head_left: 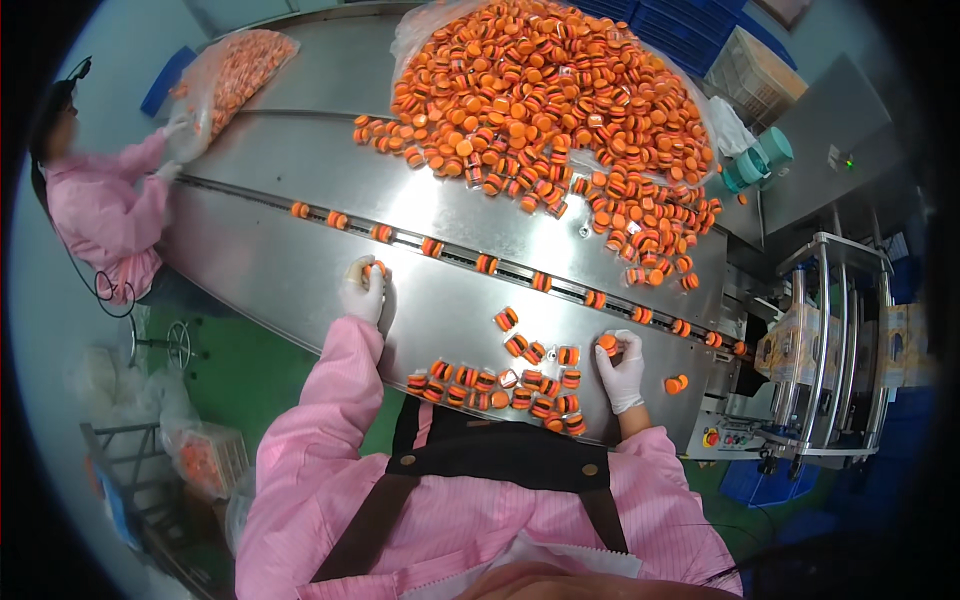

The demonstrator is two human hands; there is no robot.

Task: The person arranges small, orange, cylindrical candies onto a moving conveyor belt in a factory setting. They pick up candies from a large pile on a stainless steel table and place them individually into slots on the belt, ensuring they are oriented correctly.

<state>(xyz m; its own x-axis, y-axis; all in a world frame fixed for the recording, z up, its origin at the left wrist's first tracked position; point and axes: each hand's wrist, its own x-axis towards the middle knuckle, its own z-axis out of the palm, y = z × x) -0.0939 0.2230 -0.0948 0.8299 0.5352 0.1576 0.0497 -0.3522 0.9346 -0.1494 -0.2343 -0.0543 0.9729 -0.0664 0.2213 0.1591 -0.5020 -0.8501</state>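
My gloved left hand (pixel 364 296) is at the near side of the conveyor channel, its fingers closed on a small orange burger-shaped sweet (pixel 378 267). To the right, my gloved right hand (pixel 622 374) grips another orange burger-shaped sweet (pixel 607 343) between thumb and fingers, just above the steel table (pixel 440 310). Between my hands, a loose group of layered orange, red and dark sweets (pixel 521 398) lies along the near edge. Single sweets ride spaced apart in the conveyor channel (pixel 460 254), which slants down to the right.
A big heap of sweets (pixel 550 90) covers the far table. At far left, a person in pink (pixel 105 210) handles a clear bag of sweets (pixel 235 80). A wrapping machine (pixel 820 345) stands at the channel's right end. Two sweets (pixel 676 384) lie right of my right hand.
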